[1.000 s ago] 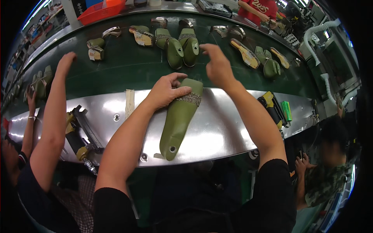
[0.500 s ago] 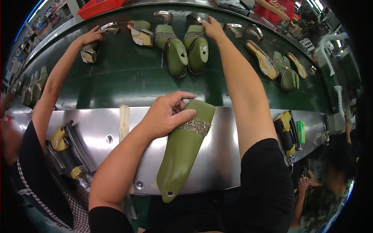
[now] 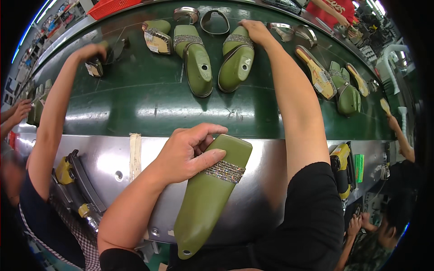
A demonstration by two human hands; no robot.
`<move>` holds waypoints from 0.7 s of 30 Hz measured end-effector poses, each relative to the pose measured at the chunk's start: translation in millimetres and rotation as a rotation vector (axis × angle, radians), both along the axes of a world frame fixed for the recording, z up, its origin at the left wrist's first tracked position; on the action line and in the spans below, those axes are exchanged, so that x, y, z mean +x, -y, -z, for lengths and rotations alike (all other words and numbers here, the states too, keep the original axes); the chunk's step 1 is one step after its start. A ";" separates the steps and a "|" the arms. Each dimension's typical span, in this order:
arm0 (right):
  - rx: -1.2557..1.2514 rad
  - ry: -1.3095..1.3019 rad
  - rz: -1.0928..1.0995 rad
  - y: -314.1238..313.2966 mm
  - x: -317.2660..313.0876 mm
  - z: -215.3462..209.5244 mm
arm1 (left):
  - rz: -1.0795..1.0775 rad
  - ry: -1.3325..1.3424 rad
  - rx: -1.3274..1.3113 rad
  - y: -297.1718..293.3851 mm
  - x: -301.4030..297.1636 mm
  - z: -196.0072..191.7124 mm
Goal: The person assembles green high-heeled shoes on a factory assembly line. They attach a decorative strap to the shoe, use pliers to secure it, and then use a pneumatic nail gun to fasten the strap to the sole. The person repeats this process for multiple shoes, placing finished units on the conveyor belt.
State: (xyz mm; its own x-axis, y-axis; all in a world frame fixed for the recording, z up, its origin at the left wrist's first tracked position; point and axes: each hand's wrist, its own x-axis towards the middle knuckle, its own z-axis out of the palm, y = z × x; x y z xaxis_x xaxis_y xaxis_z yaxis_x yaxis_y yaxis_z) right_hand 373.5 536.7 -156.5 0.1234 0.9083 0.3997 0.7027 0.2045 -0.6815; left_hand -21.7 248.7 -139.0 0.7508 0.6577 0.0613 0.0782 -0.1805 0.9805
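Note:
My left hand [image 3: 187,153] grips an olive-green shoe last [image 3: 208,198] with a glittery strap around it, lying over the steel edge of the bench. My right hand [image 3: 254,30] reaches far across the green conveyor belt [image 3: 135,99] and rests on the toe of another green last [image 3: 236,61] with a glittery strap. A third similar last [image 3: 196,58] lies just left of it.
A co-worker's arm [image 3: 52,117] at the left reaches to a small piece [image 3: 94,67] on the belt. More lasts and soles [image 3: 337,86] lie at the right. A yellow tool [image 3: 341,167] sits at the right bench edge; another person crouches lower right.
My right hand has reached farther up the belt onto the green last. My head has moved closer, so the held last looks bigger. The co-worker's hand moved to the small piece.

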 end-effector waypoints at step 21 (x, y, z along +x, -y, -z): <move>-0.144 0.753 0.158 -5.8 -96.8 -28.1 | -0.013 0.036 0.042 2.1 3.8 1.2</move>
State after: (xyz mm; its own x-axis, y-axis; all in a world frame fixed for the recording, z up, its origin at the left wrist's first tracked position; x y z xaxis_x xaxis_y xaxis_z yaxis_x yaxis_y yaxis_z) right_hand 276.7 542.5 -128.5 -0.0023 0.9518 0.3067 0.9997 0.0094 -0.0216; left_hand -17.9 246.6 -140.2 0.7388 0.6638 0.1163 0.0454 -0.2211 0.9742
